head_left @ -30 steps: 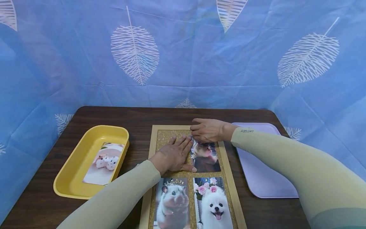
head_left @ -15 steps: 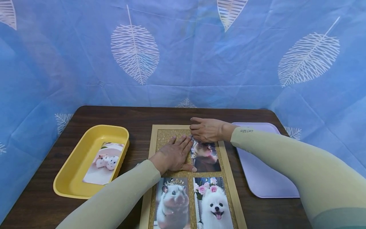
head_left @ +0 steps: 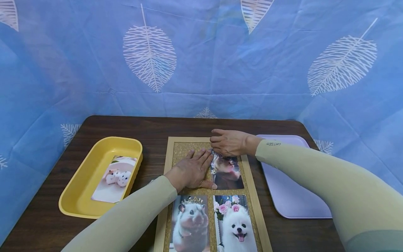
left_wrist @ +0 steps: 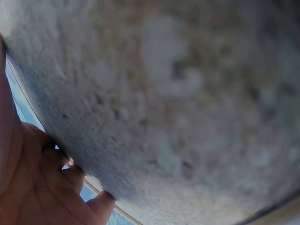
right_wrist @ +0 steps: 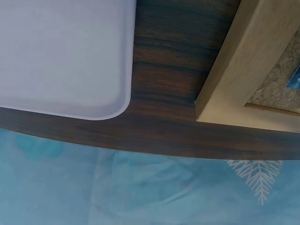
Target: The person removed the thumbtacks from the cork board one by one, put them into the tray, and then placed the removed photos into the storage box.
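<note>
Left hand (head_left: 192, 170) lies flat, palm down, on the bare cork of the cork board (head_left: 181, 150), fingers straight and spread, fingertips touching the left edge of the upper right photo (head_left: 227, 172); it grips nothing. The left wrist view shows blurred cork filling the frame, with part of the hand (left_wrist: 33, 183) pressed against it at the lower left. Right hand (head_left: 231, 142) sits at the top edge of that same photo, its fingers curled down over the top left corner, where they seem to pinch something too small to make out. The photo, a brown and white animal on a dark ground, lies in the upper right quarter of the board, just inside the wooden frame (head_left: 252, 182). Below it, in the lower right quarter, is a white dog photo (head_left: 237, 224) with pink roses, and in the lower left quarter a grey hamster photo (head_left: 190, 224) with a crown. The board sits at the middle of the table (head_left: 148, 127), reaching to its near edge. Near the left edge stands a yellow tray (head_left: 85, 175) holding a photo of two small hamsters (head_left: 114, 178). Toward the right edge, just beside the board, lies a pale lilac tray (head_left: 289, 189); the right wrist view shows its rounded corner (right_wrist: 65, 56) apart from the frame's corner (right_wrist: 234, 79), with dark wood between them. A blue cloth with white leaf prints (head_left: 201, 56) hangs behind the far edge.
</note>
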Available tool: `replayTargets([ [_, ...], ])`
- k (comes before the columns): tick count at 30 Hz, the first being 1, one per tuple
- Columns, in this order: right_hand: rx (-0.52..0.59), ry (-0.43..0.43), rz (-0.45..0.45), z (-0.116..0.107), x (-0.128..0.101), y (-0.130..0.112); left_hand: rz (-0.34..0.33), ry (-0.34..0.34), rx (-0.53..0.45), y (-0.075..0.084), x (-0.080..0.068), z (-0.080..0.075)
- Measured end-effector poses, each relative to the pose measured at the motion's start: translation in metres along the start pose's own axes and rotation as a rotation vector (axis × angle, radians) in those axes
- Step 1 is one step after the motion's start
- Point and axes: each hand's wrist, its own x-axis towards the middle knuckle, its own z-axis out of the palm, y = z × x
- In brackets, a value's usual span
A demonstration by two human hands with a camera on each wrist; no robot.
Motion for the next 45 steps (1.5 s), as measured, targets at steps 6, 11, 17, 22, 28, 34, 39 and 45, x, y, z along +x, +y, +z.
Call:
replayTargets([
  [6,0.000,0.038,0.001,0.0003,-0.0002,0.0008,-0.006,-0.005,-0.008,-0.0012,-0.0006,0.0004],
  [11,-0.009,0.042,-0.008,-0.0002,0.0009,0.0004,-0.005,-0.010,-0.003,-0.0015,-0.0004,0.0008],
  [17,-0.026,0.028,-0.009,-0.0002,0.0029,-0.0010,-0.002,0.000,-0.007,-0.0002,-0.0019,0.0001],
  [22,-0.035,0.029,0.003,-0.0008,0.0034,-0.0017,-0.006,0.003,0.003,0.0001,-0.0034,-0.0008],
  [28,-0.045,0.014,0.007,-0.0019,0.0035,-0.0016,-0.007,0.007,0.020,0.0010,-0.0036,-0.0010],
  [34,-0.050,-0.007,0.004,-0.0017,0.0038,-0.0014,-0.004,0.015,0.016,0.0009,-0.0028,-0.0010],
  [39,-0.040,-0.004,0.016,-0.0010,0.0042,-0.0013,-0.001,0.015,0.011,0.0008,-0.0036,-0.0020],
  [45,-0.025,0.012,0.025,0.0003,0.0043,-0.0011,0.000,0.013,0.006,0.0001,-0.0020,-0.0007],
])
